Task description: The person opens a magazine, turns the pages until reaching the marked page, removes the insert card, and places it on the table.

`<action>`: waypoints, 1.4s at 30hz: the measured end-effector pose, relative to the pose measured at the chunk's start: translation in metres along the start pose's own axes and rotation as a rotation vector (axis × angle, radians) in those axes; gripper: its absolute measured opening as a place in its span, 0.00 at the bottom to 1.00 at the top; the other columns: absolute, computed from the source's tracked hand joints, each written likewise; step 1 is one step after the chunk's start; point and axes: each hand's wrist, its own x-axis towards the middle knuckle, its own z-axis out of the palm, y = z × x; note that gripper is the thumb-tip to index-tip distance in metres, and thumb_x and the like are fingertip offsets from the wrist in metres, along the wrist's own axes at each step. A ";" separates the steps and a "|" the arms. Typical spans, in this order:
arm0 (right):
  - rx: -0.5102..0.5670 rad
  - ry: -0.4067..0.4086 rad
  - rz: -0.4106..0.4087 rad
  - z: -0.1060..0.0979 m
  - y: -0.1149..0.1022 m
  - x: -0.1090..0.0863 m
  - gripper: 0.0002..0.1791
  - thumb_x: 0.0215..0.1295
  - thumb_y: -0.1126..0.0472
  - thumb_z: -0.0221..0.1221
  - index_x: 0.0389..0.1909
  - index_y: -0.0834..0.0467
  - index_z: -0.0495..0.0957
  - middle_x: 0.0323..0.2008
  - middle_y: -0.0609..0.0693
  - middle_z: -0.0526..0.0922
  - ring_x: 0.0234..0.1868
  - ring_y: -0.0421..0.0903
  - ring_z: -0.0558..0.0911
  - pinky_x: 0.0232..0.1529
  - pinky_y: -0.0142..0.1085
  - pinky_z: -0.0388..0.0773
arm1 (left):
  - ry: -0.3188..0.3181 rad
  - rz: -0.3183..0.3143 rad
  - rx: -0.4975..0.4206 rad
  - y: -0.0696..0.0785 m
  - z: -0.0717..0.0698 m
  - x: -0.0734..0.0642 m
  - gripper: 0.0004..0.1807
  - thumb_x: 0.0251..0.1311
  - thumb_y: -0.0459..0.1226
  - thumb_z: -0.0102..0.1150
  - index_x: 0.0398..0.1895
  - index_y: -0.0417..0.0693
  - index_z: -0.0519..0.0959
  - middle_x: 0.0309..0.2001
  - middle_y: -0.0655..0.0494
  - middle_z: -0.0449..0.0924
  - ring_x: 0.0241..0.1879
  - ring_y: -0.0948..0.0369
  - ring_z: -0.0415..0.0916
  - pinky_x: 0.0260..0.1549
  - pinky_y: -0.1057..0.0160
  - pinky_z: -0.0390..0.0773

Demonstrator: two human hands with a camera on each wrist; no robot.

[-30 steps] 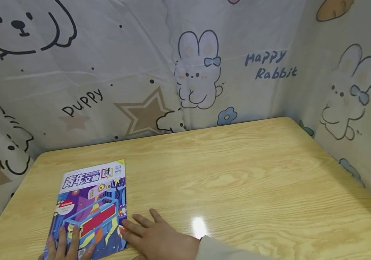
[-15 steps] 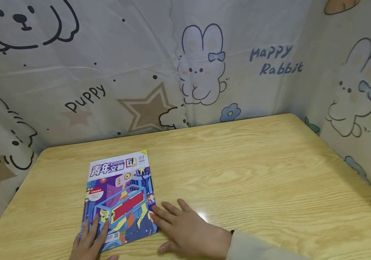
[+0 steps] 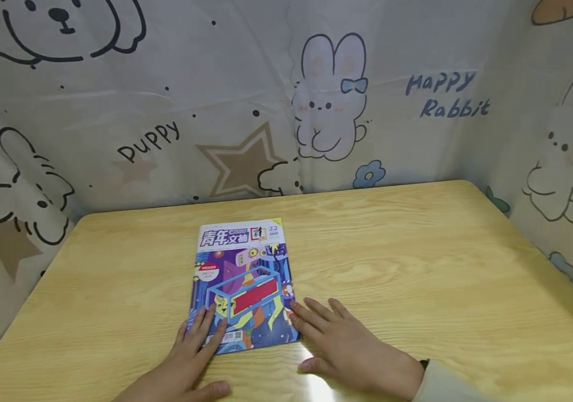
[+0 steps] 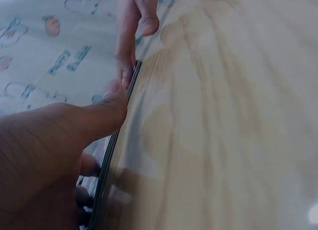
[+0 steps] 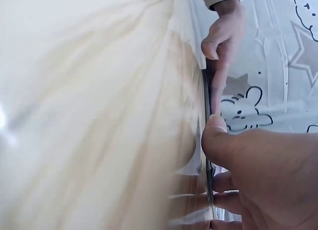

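A closed magazine [image 3: 253, 259] with a purple and blue cover lies flat on the wooden table, its white title band toward the back. My left hand [image 3: 186, 354] rests its extended fingers on the cover's lower left, thumb spread out over the wood. At the lower right edge, fingertips of my right hand [image 3: 338, 343] touch the magazine, and that thumb is also spread apart. Both wrist views show the magazine edge-on as a thin dark strip, with the left hand [image 4: 59, 130] close in one and the right hand [image 5: 271, 165] close in the other.
Bare wood of the table [image 3: 401, 257] extends on both sides of the magazine. Behind it and at the sides hangs a pale cloth [image 3: 407, 139] printed with rabbits, puppies and stars. A light sleeve [image 3: 447, 385] covers the right forearm.
The magazine has slid from the table's left side to nearer its middle, both hands moving rightward with it. The head view has also shifted slightly.
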 end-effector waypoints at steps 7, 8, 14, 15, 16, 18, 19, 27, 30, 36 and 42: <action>-0.074 0.077 0.030 0.002 0.020 -0.024 0.37 0.73 0.36 0.37 0.73 0.56 0.58 0.75 0.50 0.54 0.73 0.54 0.57 0.64 0.59 0.60 | -0.169 -0.050 0.014 0.035 -0.007 0.031 0.56 0.58 0.64 0.53 0.76 0.39 0.43 0.75 0.35 0.25 0.72 0.38 0.21 0.64 0.31 0.30; -0.079 0.090 0.030 0.002 0.022 -0.027 0.36 0.73 0.37 0.38 0.73 0.56 0.60 0.74 0.50 0.55 0.72 0.55 0.58 0.64 0.59 0.61 | -0.185 -0.055 0.030 0.039 -0.006 0.034 0.56 0.58 0.65 0.52 0.76 0.39 0.43 0.75 0.35 0.25 0.72 0.38 0.22 0.64 0.31 0.31; -0.065 0.091 0.068 0.005 0.034 -0.048 0.34 0.74 0.38 0.39 0.73 0.54 0.60 0.74 0.50 0.55 0.72 0.56 0.59 0.63 0.60 0.61 | -0.218 -0.027 0.099 0.055 0.005 0.049 0.57 0.58 0.67 0.49 0.76 0.39 0.42 0.74 0.33 0.25 0.72 0.37 0.23 0.64 0.30 0.34; -0.066 0.087 0.076 0.005 0.035 -0.052 0.35 0.73 0.38 0.39 0.73 0.54 0.60 0.74 0.49 0.55 0.72 0.56 0.59 0.63 0.60 0.61 | -0.217 -0.014 0.118 0.057 0.008 0.051 0.57 0.58 0.66 0.50 0.76 0.38 0.42 0.74 0.32 0.25 0.72 0.37 0.23 0.63 0.30 0.35; -0.076 0.094 0.079 0.007 0.036 -0.055 0.35 0.73 0.37 0.39 0.72 0.54 0.60 0.74 0.50 0.56 0.71 0.56 0.60 0.63 0.59 0.62 | -0.216 -0.003 0.152 0.059 0.012 0.053 0.57 0.58 0.66 0.51 0.76 0.37 0.43 0.74 0.30 0.26 0.72 0.36 0.24 0.63 0.29 0.36; -0.090 0.112 0.078 0.010 0.037 -0.063 0.36 0.72 0.37 0.41 0.72 0.54 0.62 0.73 0.51 0.58 0.70 0.57 0.62 0.61 0.59 0.64 | -0.219 -0.001 0.208 0.063 0.019 0.055 0.57 0.57 0.67 0.51 0.76 0.38 0.44 0.74 0.30 0.28 0.72 0.36 0.25 0.63 0.29 0.39; -0.103 0.127 0.074 0.013 0.038 -0.067 0.36 0.72 0.37 0.42 0.71 0.55 0.62 0.73 0.51 0.58 0.69 0.58 0.63 0.60 0.59 0.65 | -0.220 -0.002 0.235 0.065 0.023 0.056 0.57 0.57 0.67 0.51 0.75 0.38 0.44 0.74 0.29 0.28 0.72 0.36 0.26 0.63 0.29 0.40; -0.210 0.278 0.042 0.030 0.050 -0.092 0.37 0.68 0.36 0.49 0.71 0.52 0.62 0.72 0.48 0.59 0.72 0.52 0.58 0.66 0.51 0.60 | -0.098 0.030 0.262 0.078 0.052 0.062 0.54 0.60 0.69 0.42 0.75 0.38 0.49 0.73 0.28 0.34 0.72 0.36 0.30 0.63 0.30 0.43; -0.218 0.295 0.054 0.031 0.053 -0.098 0.38 0.66 0.35 0.51 0.73 0.50 0.60 0.73 0.46 0.59 0.76 0.42 0.44 0.66 0.48 0.60 | -0.048 0.057 0.293 0.081 0.057 0.064 0.53 0.60 0.70 0.39 0.75 0.39 0.51 0.73 0.29 0.37 0.72 0.38 0.31 0.63 0.32 0.44; -0.161 0.223 0.117 0.030 0.053 -0.105 0.39 0.66 0.34 0.49 0.73 0.48 0.59 0.72 0.45 0.60 0.70 0.50 0.60 0.61 0.53 0.66 | -0.001 0.081 0.429 0.084 0.067 0.068 0.50 0.61 0.69 0.41 0.74 0.41 0.54 0.73 0.29 0.39 0.72 0.44 0.25 0.62 0.32 0.54; -0.104 0.142 0.180 0.030 0.052 -0.106 0.38 0.67 0.31 0.44 0.74 0.45 0.58 0.73 0.43 0.58 0.68 0.53 0.64 0.69 0.50 0.54 | 0.064 0.107 0.518 0.083 0.074 0.067 0.49 0.63 0.68 0.39 0.74 0.42 0.55 0.70 0.41 0.10 0.69 0.50 0.12 0.65 0.35 0.49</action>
